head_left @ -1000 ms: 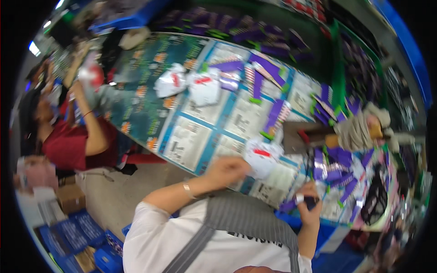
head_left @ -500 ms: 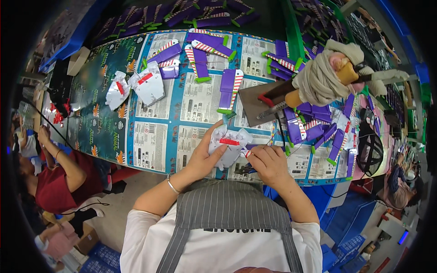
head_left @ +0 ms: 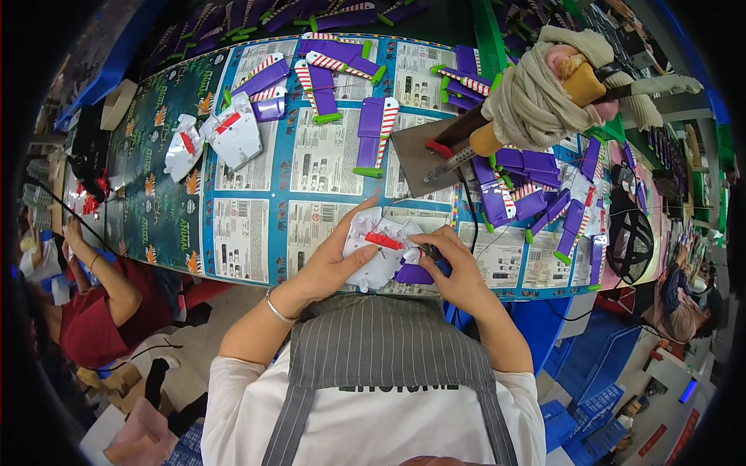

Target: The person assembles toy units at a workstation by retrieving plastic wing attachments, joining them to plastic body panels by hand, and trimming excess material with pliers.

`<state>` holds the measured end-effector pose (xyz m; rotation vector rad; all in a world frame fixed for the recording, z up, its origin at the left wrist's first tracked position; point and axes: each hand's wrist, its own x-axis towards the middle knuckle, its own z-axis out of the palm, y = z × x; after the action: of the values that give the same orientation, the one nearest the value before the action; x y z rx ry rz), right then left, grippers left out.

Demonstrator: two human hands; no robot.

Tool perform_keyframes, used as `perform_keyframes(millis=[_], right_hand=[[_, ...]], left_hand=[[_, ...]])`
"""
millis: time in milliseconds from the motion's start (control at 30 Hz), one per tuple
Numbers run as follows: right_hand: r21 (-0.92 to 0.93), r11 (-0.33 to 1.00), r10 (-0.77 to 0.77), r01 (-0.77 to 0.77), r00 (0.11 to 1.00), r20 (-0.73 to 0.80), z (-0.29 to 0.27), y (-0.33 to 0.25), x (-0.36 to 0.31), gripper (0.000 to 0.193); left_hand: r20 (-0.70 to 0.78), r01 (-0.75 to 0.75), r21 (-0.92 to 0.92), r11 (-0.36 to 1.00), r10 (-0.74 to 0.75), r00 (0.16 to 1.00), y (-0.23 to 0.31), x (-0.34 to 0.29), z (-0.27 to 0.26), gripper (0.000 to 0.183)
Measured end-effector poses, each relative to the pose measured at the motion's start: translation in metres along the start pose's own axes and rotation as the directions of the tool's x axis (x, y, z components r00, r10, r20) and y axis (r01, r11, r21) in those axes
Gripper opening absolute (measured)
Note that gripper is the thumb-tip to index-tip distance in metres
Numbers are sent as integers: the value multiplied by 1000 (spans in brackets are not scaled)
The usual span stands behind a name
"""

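Note:
My left hand (head_left: 330,268) is closed around the edge of a white plastic shell (head_left: 367,268), its thumb pressing on the face. A red strip (head_left: 384,241) lies across the shell. My right hand (head_left: 458,272) is at the shell's right edge, fingers closed on a dark-handled tool (head_left: 437,258); its kind is mostly hidden by the fingers. Below the fingertips a purple piece (head_left: 412,274) shows against the shell's lower right corner. Farther left on the table lie two similar white shells (head_left: 235,136) with red strips.
Purple parts with red-and-white striped edges and green ends (head_left: 377,136) lie across the printed table covering (head_left: 241,233). A cloth-wrapped stand (head_left: 536,101) on a metal plate (head_left: 412,155) rises at right. A black mesh item (head_left: 631,247) lies farther right. A person (head_left: 109,303) sits at left.
My right hand has taken up the dark tool and turned toward the shell. The purple piece now sits lower at the shell's corner. The whole view has shifted slightly.

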<state>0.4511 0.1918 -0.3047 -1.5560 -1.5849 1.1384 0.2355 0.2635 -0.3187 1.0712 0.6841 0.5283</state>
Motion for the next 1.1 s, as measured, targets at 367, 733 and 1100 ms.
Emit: perform_keyframes(millis=[367,733,1100], right_hand=[[-337,941,-45,38,999,-13,-1,-4,5,49],[-688,726,12,1,1000,13,-27,-5,14,33],[-786,608,6,112,989,145,-27,-3,25,19]], left_hand=[[24,77,-637,767,-80,997,-24,-8,8,68],[-292,-34,-182,983,-21,956,-39,-1,23,50],[-294,-37,-122,992,0,956,-34,1,22,47]])
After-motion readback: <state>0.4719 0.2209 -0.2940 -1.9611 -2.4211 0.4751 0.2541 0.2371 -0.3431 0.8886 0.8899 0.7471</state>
